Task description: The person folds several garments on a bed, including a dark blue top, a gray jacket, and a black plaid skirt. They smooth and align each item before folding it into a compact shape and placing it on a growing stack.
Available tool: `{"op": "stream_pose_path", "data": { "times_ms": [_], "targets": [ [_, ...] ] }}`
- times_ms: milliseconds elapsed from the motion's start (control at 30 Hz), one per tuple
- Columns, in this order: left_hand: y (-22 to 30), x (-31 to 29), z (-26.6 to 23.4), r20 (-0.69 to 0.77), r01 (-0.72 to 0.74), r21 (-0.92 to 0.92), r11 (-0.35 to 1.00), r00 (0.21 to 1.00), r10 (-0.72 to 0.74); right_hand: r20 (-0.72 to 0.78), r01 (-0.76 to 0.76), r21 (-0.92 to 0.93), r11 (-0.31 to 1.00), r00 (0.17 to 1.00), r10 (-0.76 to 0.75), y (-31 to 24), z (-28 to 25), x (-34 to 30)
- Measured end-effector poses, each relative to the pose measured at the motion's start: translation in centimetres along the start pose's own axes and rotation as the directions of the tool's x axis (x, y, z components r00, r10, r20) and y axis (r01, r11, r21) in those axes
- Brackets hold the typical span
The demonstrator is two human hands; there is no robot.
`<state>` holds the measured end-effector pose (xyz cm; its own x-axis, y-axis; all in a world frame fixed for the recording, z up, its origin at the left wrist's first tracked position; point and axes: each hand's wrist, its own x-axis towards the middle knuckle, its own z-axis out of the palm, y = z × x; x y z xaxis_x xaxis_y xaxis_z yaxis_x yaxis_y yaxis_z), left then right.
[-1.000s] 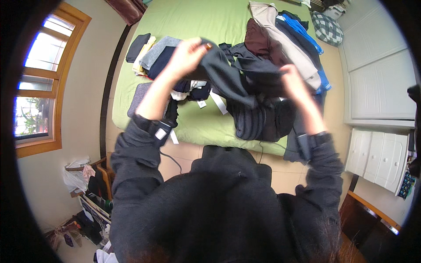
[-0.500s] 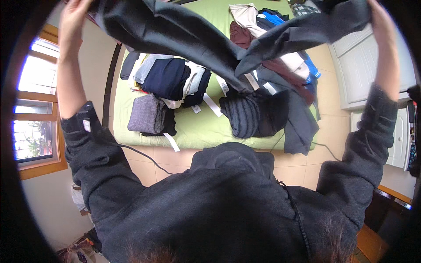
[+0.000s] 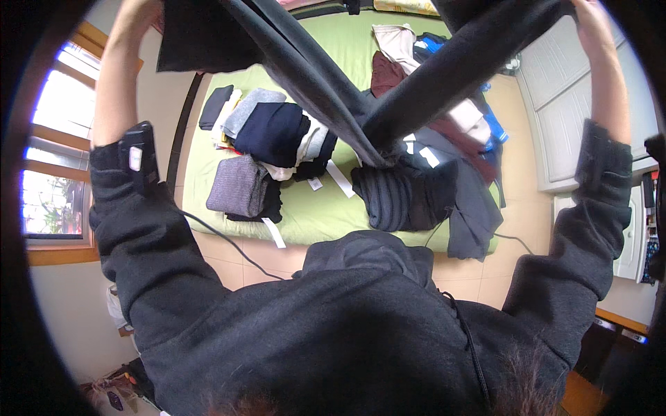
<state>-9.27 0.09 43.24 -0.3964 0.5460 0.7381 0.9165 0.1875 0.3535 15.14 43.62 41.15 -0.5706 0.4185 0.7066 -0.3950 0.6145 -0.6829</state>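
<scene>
A dark grey garment (image 3: 437, 90), which looks like a pair of trousers, is stretched in a wide V above the bed. My left hand (image 3: 141, 10) is raised at the top left and grips one end of it; the fingers are partly cut off by the frame edge. At the top right my right hand (image 3: 590, 19) is closed on the other end. The low point of the V hangs over a folded black ribbed garment (image 3: 383, 200). A dark grey piece of clothing (image 3: 475, 225) drapes over the bed's near right edge.
Folded clothes, among them a navy one (image 3: 272, 139) and a grey knit one (image 3: 237, 186), are stacked on the green bed sheet (image 3: 316, 222). White paper strips (image 3: 340, 179) lie between the stacks. A loose heap with a maroon garment (image 3: 386, 73) is at right, near white cabinets (image 3: 565, 104).
The garment's two long parts have swung into a steeper V, and a hem now hangs below my left hand. Both hands stay raised and apart, still holding it.
</scene>
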Motion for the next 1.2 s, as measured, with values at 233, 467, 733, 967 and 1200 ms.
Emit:
{"op": "stream_pose_path", "data": {
  "times_ms": [233,467,733,967,1200],
  "targets": [
    [1.4,-0.3,2.8,0.198,0.330,-0.100,0.938,0.931,-0.307,0.201,-0.059,0.122,0.991,0.979,0.033,-0.6,4.4,-1.3],
    [2.0,0.1,5.1,0.386,0.288,-0.256,0.923,0.906,-0.176,0.104,-0.145,0.041,0.989,0.985,0.140,0.8,7.5,-0.7],
    [6.7,0.9,10.2,0.558,0.093,-0.222,0.971,0.829,0.048,0.477,-0.008,0.026,1.000,0.879,-0.005,-0.5,12.5,-2.2],
    [6.9,-0.5,15.9,0.482,0.191,-0.394,0.899,0.876,0.025,0.379,-0.215,0.048,0.975,0.907,0.182,-1.0,14.9,-5.5],
    [5.3,-2.0,18.6,0.396,0.288,-0.429,0.856,0.912,-0.109,0.535,-0.686,0.506,0.523,0.726,0.433,1.3,14.7,-9.6]
  ]
}}
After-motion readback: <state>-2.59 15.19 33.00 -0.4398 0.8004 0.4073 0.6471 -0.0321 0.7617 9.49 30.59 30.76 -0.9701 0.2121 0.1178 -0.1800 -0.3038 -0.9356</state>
